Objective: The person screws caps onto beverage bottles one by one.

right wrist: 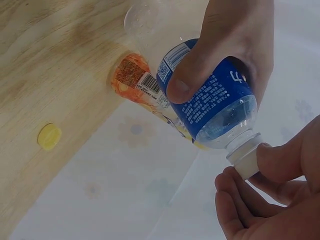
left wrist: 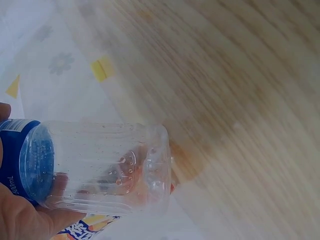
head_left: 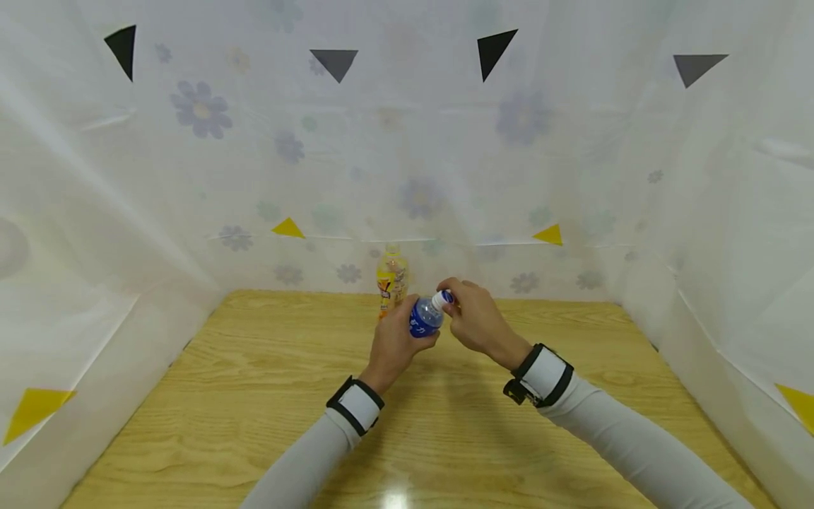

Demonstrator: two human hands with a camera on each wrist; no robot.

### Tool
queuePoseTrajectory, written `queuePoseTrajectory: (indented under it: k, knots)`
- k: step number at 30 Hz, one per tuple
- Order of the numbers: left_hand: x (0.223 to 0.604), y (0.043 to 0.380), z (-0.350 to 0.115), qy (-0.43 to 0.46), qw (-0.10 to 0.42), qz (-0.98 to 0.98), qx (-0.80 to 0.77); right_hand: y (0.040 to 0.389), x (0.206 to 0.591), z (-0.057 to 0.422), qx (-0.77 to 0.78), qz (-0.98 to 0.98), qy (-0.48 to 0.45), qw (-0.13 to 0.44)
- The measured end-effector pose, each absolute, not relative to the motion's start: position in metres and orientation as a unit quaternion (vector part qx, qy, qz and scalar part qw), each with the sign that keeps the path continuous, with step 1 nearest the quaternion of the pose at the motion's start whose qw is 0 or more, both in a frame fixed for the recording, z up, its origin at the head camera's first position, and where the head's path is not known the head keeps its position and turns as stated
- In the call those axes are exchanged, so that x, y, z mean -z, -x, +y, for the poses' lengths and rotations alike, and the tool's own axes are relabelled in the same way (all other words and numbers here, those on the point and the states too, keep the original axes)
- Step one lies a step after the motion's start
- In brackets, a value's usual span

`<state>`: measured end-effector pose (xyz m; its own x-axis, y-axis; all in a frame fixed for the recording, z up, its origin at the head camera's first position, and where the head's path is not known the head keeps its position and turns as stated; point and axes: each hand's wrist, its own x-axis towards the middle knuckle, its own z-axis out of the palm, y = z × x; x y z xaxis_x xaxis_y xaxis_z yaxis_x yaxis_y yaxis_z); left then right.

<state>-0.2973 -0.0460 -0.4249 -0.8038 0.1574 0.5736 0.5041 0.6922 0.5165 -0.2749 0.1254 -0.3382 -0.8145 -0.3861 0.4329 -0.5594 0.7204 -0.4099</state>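
Note:
My left hand (head_left: 391, 346) grips a clear plastic bottle (head_left: 425, 322) round its blue label, tilted with the neck up and to the right. A few droplets cling inside its clear lower part, seen in the left wrist view. At the bottle's mouth sits a white cap (right wrist: 246, 159), which my right hand (head_left: 480, 322) pinches between thumb and fingers. Just behind the left hand stands an orange-and-yellow labelled bottle (head_left: 392, 276) with no cap on its mouth, its lower part partly hidden by that hand.
A loose yellow cap (right wrist: 49, 136) lies on the wooden table (head_left: 254, 396), visible in the right wrist view. White flower-patterned sheeting (head_left: 407, 155) rises behind the table and along both sides, bearing black, grey and yellow triangles.

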Motion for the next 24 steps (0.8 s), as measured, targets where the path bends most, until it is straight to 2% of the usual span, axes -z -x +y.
queuePoseTrajectory:
  k: [24]
  knots:
    - [0.4228, 0.2934, -0.0453, 0.188, 0.251, -0.886, 0.341, 0.2778, 0.3415, 0.1236, -0.270, -0.911, -0.251, 0.184]
